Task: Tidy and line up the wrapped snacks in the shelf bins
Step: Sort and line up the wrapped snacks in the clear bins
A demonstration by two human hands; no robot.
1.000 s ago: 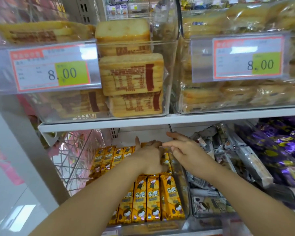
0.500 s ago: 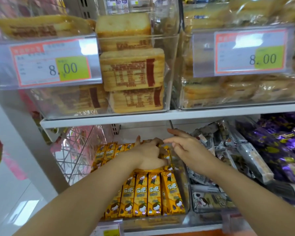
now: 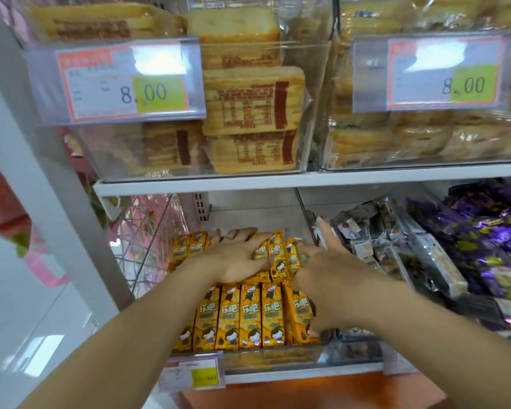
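Flat on the rear yellow snacks (image 3: 250, 317) lies the left hand (image 3: 236, 256), fingers spread, inside the lower-shelf bin (image 3: 278, 357). The right hand (image 3: 334, 278), blurred, seems open-fingered along their right edge.

1. Upper shelf (image 3: 248, 183): white board with two clear bins side by side on it.
2. Left upper bin (image 3: 189, 171): stacked wrapped toast packs (image 3: 252, 100), with an 8.00 price tag (image 3: 121, 81) on its front.
3. Right upper bin (image 3: 425, 165): wrapped pastries (image 3: 419, 140), with a second 8.00 tag (image 3: 443, 73).
4. Lower shelf (image 3: 301, 376): clear lower bin (image 3: 278, 358) holds yellow snack bars (image 3: 250, 317) in rows. A small tag (image 3: 194, 374) sits at its front left.
5. Just right of it: grey-wrapped snacks (image 3: 354, 228), then purple-wrapped snacks (image 3: 490, 249) further right.
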